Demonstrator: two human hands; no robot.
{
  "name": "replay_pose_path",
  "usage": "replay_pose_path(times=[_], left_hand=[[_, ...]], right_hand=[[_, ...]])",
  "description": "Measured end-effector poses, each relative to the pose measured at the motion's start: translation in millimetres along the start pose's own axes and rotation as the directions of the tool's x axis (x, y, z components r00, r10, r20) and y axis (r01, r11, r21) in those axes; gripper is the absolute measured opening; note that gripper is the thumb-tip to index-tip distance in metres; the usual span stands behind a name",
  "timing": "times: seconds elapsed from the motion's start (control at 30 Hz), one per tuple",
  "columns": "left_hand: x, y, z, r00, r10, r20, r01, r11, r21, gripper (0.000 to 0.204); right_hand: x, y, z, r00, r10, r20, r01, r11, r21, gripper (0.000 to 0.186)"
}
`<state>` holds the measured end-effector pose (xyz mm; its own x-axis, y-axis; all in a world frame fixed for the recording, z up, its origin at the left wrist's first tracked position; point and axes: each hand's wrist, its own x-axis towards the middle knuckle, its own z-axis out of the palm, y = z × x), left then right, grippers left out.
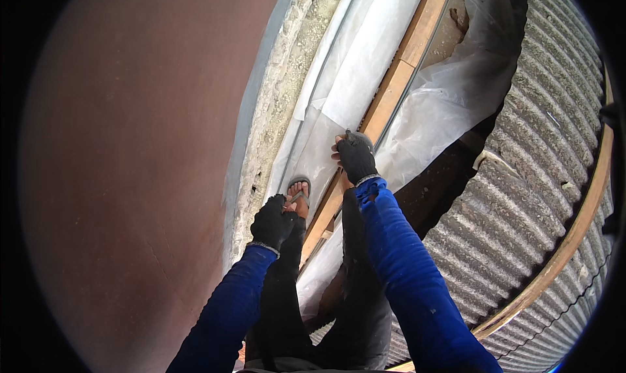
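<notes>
My left hand [272, 222], in a black glove with bare fingertips, hangs closed above my sandalled foot [299, 195]. Whatever its curled fingers hold, if anything, is hidden. Farther forward and to the right, my right hand [355, 158] wears the same kind of glove. Its fingers are also curled shut, and a small dark tip shows at the top of the fist, too unclear to name. Beneath that hand runs a long wooden batten [393, 89]. White translucent plastic sheeting [342, 89] lies along the batten's left side, under my foot.
A reddish-brown wall [143, 151] rises at the left, with a rough concrete ledge [287, 92] along it. More loose plastic sheet [450, 105] drapes right of the batten, beside a dark gap [433, 197]. Grey corrugated roofing [515, 197] fills the right side, crossed by a curved-looking wooden strip [561, 272].
</notes>
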<state>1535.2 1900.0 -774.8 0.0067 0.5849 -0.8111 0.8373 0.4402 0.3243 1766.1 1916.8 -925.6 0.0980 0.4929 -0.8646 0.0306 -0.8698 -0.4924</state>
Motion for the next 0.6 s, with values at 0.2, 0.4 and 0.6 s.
replay_pose_path(times=[0.2, 0.4, 0.6], left_hand=[[163.1, -29.1, 46.2, 0.992, 0.028, -0.120, -0.014, 0.993, 0.113, 0.038], [276.1, -30.2, 71.0, 0.974, -0.023, -0.225, 0.092, 0.949, 0.302, 0.051], [318.5, -18.0, 80.2, 0.981, -0.011, -0.195, 0.060, 0.966, 0.251, 0.053]], right_hand=[[102.6, 33.4, 42.7, 0.997, -0.034, 0.076, 0.029, 0.997, 0.065, 0.027], [166.3, 67.8, 95.8, 0.988, 0.005, 0.152, -0.026, 0.990, 0.136, 0.028], [188.7, 80.2, 134.4, 0.993, -0.121, 0.005, 0.121, 0.985, -0.122, 0.027]])
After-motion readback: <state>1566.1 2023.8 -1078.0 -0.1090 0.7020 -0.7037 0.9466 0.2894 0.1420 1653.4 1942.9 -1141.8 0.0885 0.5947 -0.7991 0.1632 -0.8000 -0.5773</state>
